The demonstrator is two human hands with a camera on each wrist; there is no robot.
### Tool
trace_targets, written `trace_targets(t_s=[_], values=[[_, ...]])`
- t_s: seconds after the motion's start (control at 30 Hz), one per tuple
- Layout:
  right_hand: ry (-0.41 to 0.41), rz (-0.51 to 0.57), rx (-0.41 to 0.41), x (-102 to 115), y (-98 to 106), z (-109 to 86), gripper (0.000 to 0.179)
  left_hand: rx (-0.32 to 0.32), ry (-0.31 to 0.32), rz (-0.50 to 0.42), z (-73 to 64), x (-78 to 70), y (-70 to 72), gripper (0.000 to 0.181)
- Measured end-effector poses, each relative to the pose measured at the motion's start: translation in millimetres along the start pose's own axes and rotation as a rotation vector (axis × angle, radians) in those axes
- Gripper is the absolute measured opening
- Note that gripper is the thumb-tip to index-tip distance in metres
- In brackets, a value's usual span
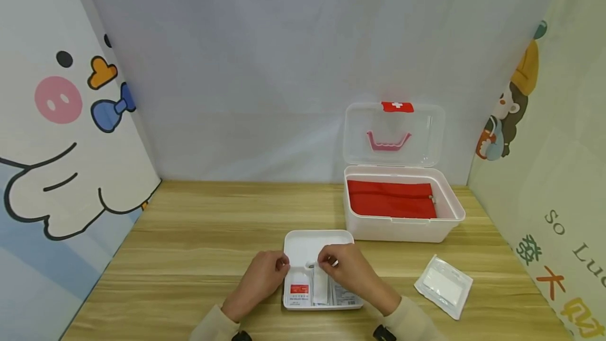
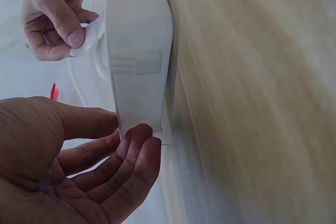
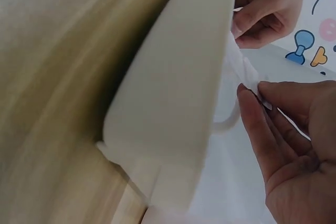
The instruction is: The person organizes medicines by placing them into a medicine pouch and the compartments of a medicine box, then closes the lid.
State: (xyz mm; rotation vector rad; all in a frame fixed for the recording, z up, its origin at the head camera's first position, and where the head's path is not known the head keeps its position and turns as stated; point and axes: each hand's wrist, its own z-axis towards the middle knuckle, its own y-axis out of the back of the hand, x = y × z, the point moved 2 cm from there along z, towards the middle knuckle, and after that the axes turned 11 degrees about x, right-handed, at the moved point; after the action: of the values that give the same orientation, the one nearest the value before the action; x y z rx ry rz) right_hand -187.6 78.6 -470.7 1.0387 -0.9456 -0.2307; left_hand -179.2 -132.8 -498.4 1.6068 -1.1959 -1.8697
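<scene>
A white divided tray (image 1: 310,243) lies on the table in front of me. My left hand (image 1: 261,278) holds its left edge, thumb at the rim and fingertips against the outer wall (image 2: 139,93). Between thumb and fingertips, my right hand (image 1: 349,271) pinches the upper end of a narrow white packet (image 1: 320,287) in the tray's middle compartment. In the right wrist view the packet's pinched end (image 3: 245,72) rises above the rim. A white packet with a red label (image 1: 299,291) fills the left compartment. Printed packets (image 1: 344,296) lie in the right one, partly under my right hand.
Behind the tray to the right stands a white first-aid box (image 1: 402,229), its clear lid (image 1: 426,136) raised. Inside it lies a red zippered pouch (image 1: 390,204). A flat clear-wrapped white pack (image 1: 444,287) rests on the wooden table (image 1: 203,225) at the right.
</scene>
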Motion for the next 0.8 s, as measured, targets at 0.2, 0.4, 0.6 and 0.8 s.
trace_targets(t_s=[0.2, 0.4, 0.6, 0.8], values=[[-0.007, -0.132, 0.011, 0, -8, -0.9, 0.012, -0.006, -0.008, -0.006, -0.1, 0.1, 0.5, 0.005], [0.005, -0.253, -0.041, 2, -12, -1.1, 0.011, -0.001, 0.001, -0.006, -0.2, 0.3, 0.3, 0.005], [0.018, -0.367, -0.042, 1, -19, -2.3, 0.010, 0.004, -0.009, -0.006, -0.3, 0.8, -0.5, 0.005], [0.045, -0.409, -0.086, 0, -23, -1.2, 0.015, -0.010, -0.015, -0.004, -0.1, 0.0, -0.4, 0.005]])
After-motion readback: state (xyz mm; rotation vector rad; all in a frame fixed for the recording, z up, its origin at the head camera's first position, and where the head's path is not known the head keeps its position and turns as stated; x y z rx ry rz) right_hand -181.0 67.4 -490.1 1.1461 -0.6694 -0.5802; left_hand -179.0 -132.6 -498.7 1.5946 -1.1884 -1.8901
